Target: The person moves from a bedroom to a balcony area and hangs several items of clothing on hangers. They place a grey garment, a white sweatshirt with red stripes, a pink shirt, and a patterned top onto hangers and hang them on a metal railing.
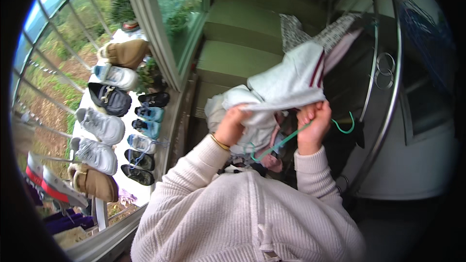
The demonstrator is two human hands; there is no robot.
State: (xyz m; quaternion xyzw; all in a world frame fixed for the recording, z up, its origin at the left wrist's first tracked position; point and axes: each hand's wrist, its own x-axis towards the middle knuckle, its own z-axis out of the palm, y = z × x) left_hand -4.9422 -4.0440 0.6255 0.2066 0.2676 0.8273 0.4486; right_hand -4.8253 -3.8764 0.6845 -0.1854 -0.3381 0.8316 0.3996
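A white garment with two dark red stripes is stretched between my hands. My left hand grips its near edge at the left, and a yellow bangle circles that wrist. At the right end of the same edge, my right hand pinches the cloth and also holds a green clothes hanger. The hanger's hook sticks out to the right of that hand. Below the cloth lies a heap of laundry with a pink piece. Beyond it hang a grey patterned cloth and a pale pink one.
At left, several shoes, including a tan fleece-lined clog and white sneakers, stand on a white ledge beside a barred window guard. Green steps rise ahead. A curved metal rail with rings stands at right.
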